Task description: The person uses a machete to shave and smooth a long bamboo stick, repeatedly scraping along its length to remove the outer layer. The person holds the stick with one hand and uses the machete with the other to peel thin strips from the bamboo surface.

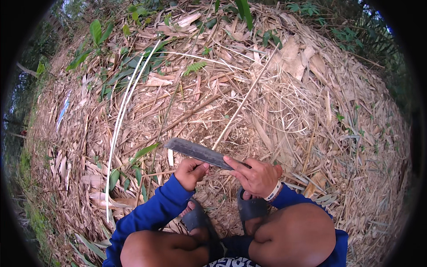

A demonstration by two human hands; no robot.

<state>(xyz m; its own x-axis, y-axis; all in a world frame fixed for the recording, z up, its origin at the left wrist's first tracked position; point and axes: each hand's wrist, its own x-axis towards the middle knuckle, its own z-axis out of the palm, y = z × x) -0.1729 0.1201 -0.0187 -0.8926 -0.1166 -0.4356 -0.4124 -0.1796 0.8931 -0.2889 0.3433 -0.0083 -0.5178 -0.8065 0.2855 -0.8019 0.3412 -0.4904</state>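
Note:
I am squatting over dry bamboo litter. My right hand (256, 175) grips the handle end of a broad dark knife (198, 151), with its forefinger laid along the blade. The blade points up and to the left. A thin pale bamboo strip (246, 98) runs from under the blade away to the upper right. My left hand (190, 172) is closed just below the blade, pinching the near end of that strip against the knife. Blue sleeves cover both forearms, and a pale band sits on the right wrist.
My bare knees (291, 233) and dark sandals (251, 208) fill the lower middle. Two long, split white bamboo strips (119, 120) lie curving on the ground at left. Dry leaves and husks cover the ground all round, with green plants (98, 33) along the far edge.

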